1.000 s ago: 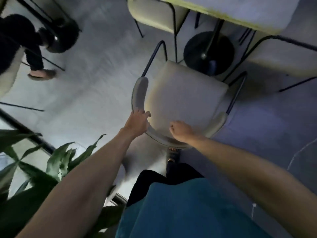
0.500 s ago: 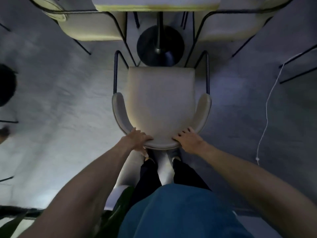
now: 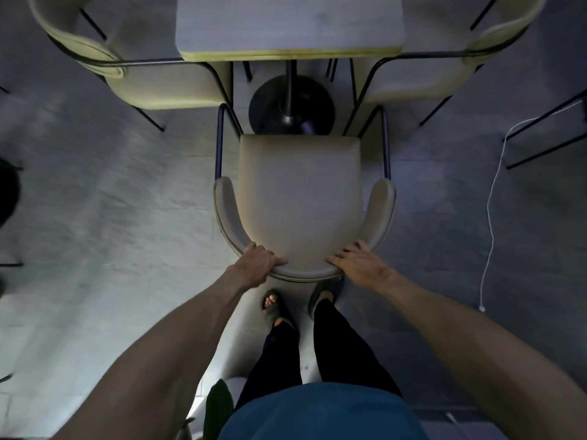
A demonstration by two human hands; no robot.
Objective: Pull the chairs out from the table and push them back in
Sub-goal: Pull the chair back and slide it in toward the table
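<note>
At the far left, a cream upholstered chair with thin black metal legs stood tucked against the table's left side. The person's left hand was closed over the curved backrest of the beige padded armchair with a dark tubular frame, thumb on top of the rim and fingers wrapped behind it. That armchair sat in the middle, pulled clear of the pale grey square tabletop with a yellowish edge, its front edge just short of the round black pedestal base. The right hand lay on the backrest's right curve, fingers spread over the rim; whether it truly clasped the rim could not be told from above. Further right stood a second cream chair, and a white cable trailed across the grey floor.
</note>
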